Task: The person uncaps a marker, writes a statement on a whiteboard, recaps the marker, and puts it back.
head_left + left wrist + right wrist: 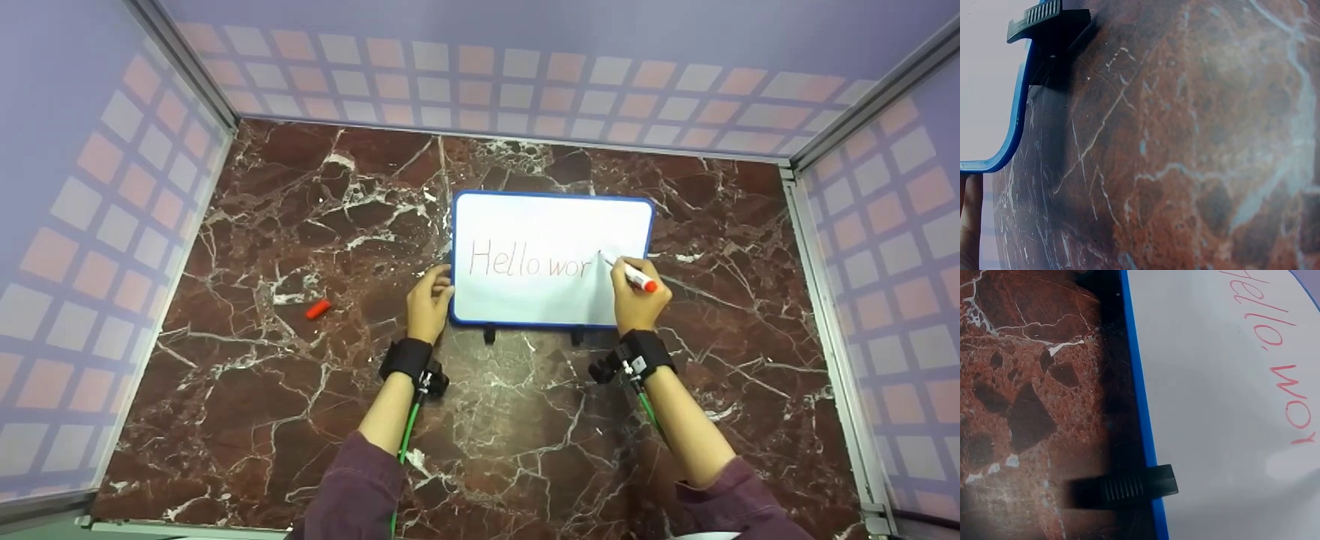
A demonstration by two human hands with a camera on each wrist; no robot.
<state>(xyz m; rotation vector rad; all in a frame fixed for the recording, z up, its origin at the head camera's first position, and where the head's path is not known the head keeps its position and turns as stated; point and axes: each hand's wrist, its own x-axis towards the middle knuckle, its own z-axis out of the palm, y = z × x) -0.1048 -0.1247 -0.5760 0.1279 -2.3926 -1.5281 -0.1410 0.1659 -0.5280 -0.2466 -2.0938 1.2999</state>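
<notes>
A whiteboard (525,300) with a blue frame bears the red handwriting "Hello, wor" (1292,382). My right hand (641,292) pinches a white marker (622,274) with a red end, its tip at the board just right of the last letter. On the other side, my left hand (429,304) holds the board's left edge, thumb and curled fingers at the frame. The left wrist view shows only part of that hand (970,219), right against the blue corner. The right hand and marker are out of the right wrist view.
A red marker cap (318,309) lies on the dark red marbled tabletop (262,420), left of the left hand. Black clips (490,334) stick out from the board's near edge. Panels with pink and white squares (475,94) enclose the table at the back and sides.
</notes>
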